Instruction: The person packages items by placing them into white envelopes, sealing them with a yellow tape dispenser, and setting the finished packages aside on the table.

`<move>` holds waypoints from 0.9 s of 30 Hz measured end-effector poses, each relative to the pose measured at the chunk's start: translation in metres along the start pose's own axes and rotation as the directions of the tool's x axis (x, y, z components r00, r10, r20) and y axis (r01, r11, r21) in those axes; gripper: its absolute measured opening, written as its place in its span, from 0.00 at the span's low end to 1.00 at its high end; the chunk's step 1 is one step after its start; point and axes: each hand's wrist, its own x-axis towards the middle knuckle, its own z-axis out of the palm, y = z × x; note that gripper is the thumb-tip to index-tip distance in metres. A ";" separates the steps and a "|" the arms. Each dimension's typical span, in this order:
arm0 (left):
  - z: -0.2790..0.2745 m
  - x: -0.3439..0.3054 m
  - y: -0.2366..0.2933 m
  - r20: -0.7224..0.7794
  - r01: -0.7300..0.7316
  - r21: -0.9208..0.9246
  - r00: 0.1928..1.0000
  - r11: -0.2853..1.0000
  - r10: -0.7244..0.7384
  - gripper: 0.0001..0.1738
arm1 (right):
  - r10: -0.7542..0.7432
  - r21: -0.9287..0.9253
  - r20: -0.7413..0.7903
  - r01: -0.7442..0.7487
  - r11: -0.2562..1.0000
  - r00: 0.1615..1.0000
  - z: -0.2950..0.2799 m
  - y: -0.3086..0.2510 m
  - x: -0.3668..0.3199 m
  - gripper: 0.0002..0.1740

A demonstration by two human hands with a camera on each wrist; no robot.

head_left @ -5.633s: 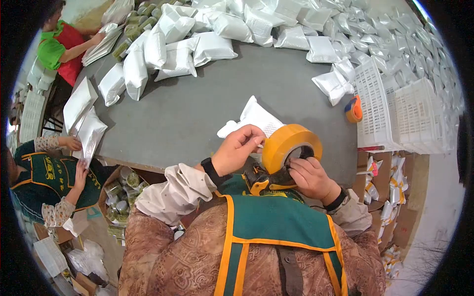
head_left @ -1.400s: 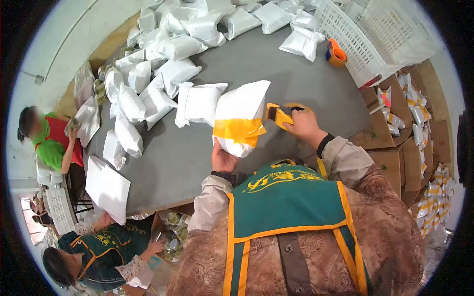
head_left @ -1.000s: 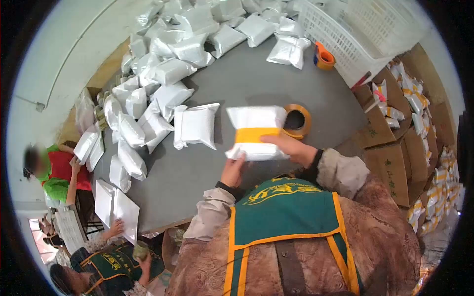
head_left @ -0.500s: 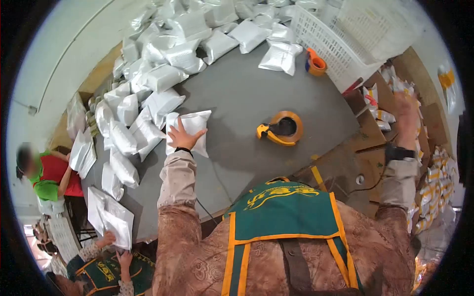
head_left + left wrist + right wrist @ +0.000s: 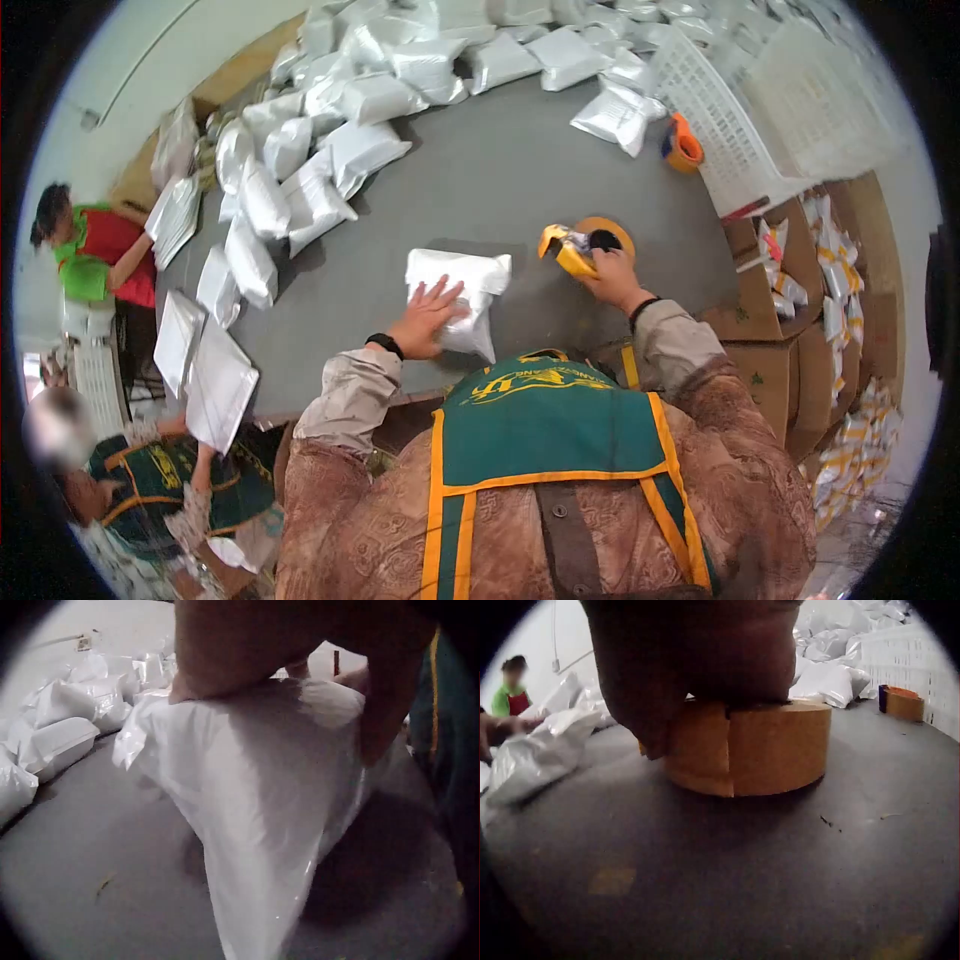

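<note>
A plump white plastic mailer bag (image 5: 462,268) lies on the grey table in front of the body. My left hand (image 5: 420,322) rests on its near left part with the fingers spread. In the left wrist view the hand spans the top of the bag (image 5: 255,795), whose loose corner points toward the camera. To the right, my right hand (image 5: 612,280) grips a yellow tape dispenser (image 5: 570,258). Its large roll of yellow tape (image 5: 780,750) lies flat, close over the table, with fingers bent over it in the right wrist view.
White bags (image 5: 335,160) are heaped along the table's back and left. An orange tape dispenser (image 5: 684,148) lies beside white plastic crates (image 5: 735,130). Cardboard boxes (image 5: 765,375) with taped bags stand right. Two other people handle flat white bags (image 5: 220,385) at left.
A taped bag has left my hands toward the right. My left hand has drawn an untaped bag nearer the body. My right hand has come back from the boxes and taken hold of the tape dispenser.
</note>
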 end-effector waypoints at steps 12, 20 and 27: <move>-0.013 0.017 0.083 -0.060 -0.123 -0.985 0.906 -0.123 -0.418 0.19 | -0.522 0.502 -0.039 0.468 0.727 0.852 -0.075 -0.123 -0.031 0.32; -0.007 0.004 0.071 0.001 -0.126 -0.979 0.780 -0.160 -0.625 0.15 | -0.408 0.672 0.211 0.171 0.720 0.888 -0.078 -0.129 -0.025 0.31; 0.029 -0.005 -0.081 -0.175 0.324 -0.881 0.456 0.346 -0.872 0.14 | 0.074 0.256 0.460 -0.212 0.943 0.885 -0.065 -0.057 -0.008 0.36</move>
